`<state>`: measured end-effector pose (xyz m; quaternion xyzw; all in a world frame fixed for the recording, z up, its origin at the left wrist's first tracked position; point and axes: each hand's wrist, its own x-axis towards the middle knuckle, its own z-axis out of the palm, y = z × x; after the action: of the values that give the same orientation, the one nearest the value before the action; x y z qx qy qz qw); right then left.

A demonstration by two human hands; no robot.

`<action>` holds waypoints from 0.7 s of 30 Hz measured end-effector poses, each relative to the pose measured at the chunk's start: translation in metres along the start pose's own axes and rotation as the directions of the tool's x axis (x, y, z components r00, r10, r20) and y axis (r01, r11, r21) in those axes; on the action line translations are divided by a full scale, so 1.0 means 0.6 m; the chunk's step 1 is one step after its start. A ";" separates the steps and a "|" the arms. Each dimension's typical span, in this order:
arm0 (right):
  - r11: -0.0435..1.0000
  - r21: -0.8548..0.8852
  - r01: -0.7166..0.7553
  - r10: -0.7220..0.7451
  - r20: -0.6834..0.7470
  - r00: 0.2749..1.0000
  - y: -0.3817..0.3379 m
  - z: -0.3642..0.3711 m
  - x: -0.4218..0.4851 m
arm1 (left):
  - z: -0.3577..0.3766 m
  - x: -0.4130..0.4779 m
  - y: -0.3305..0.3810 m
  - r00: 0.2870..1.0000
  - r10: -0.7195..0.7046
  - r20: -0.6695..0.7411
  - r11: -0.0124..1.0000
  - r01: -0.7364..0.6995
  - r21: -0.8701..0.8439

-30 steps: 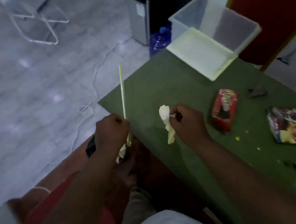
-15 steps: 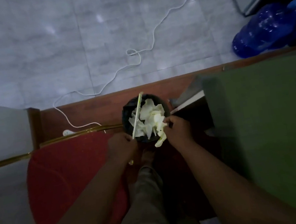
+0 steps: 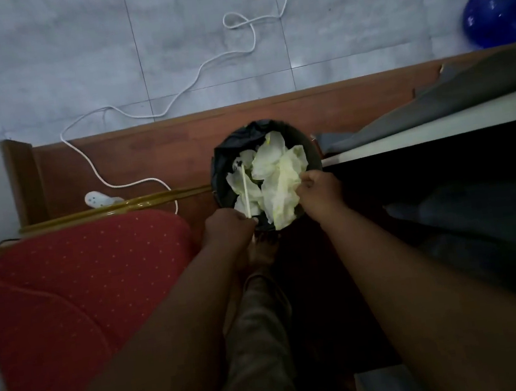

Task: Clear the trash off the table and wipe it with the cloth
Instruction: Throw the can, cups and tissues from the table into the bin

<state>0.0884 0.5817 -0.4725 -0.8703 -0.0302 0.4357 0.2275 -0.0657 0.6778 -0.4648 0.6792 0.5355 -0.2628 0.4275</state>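
Over a black-lined bin (image 3: 262, 135) on the floor, between a red chair (image 3: 82, 294) and the table edge (image 3: 425, 134): left hand (image 3: 228, 227) closed around a thin pale stick (image 3: 246, 193) slanting up across the heap of crumpled paper (image 3: 272, 173). At the bin's right rim, right hand (image 3: 318, 192) pinching a crumpled tissue (image 3: 281, 207), hanging just above the heap and touching it. Behind, a white cable (image 3: 201, 71) on tiles.

Both hands (image 3: 271, 206) — seemingly pinched shut
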 end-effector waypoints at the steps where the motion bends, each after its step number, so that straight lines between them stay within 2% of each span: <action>1: 1.000 0.019 -0.007 0.007 0.001 1.000 -0.001 0.001 -0.001 | -0.002 0.002 0.000 1.000 0.006 -0.002 1.000 -0.006 0.013; 9: 0.993 0.122 0.000 0.000 0.003 1.000 0.007 -0.016 -0.054 | -0.028 -0.030 0.001 0.998 0.014 -0.054 1.000 -0.014 -0.009; 15: 0.988 0.125 0.088 -0.088 -0.005 0.996 -0.008 -0.068 -0.137 | -0.051 -0.110 0.056 0.991 0.078 -0.107 0.997 -0.081 -0.020; 21: 0.941 0.253 0.225 -0.202 -0.111 0.973 -0.067 -0.195 -0.299 | -0.125 -0.277 0.173 0.929 0.263 -0.259 0.949 -0.298 -0.104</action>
<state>0.0739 0.5292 -0.2617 -0.8413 -0.0566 0.3719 0.3883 -0.0223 0.6524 -0.2612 0.7438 0.4980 -0.0758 0.4393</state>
